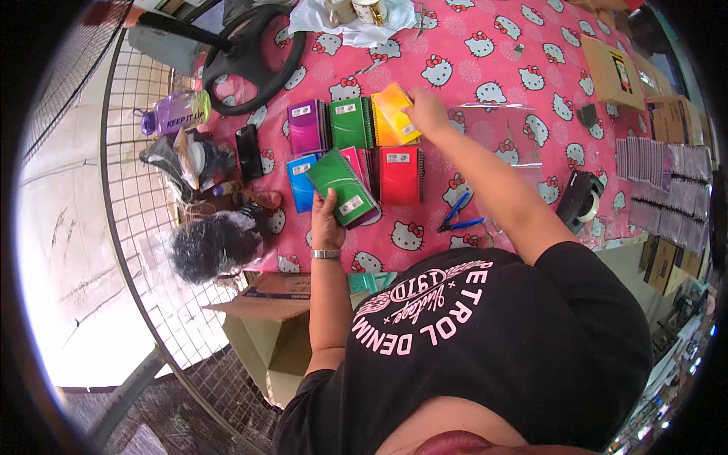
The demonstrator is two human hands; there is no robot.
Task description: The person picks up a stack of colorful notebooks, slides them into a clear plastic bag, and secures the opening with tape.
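Note:
My left hand (326, 227) grips a green spiral notebook (337, 182), with a purple edge showing beneath it. It is tilted over the blue notebook (298, 186) and the pink notebook (352, 156), partly hiding both. At the back right of the group, my right hand (427, 114) has its fingers closed on the edge of a yellow spiral notebook (391, 105), which sits askew over another yellow one. A purple notebook pile (305, 127) and a green notebook pile (346, 121) lie to its left. The red notebook (400, 174) lies in front of it.
Blue-handled pliers (460, 221) and a black tape dispenser (580, 199) lie right. A steering wheel (250, 64), a purple bottle (171, 114) and a black case (249, 152) are left. Bundled notebooks (667, 189) and a carton (613, 74) line the right edge; an open cardboard box (258, 334) stands below.

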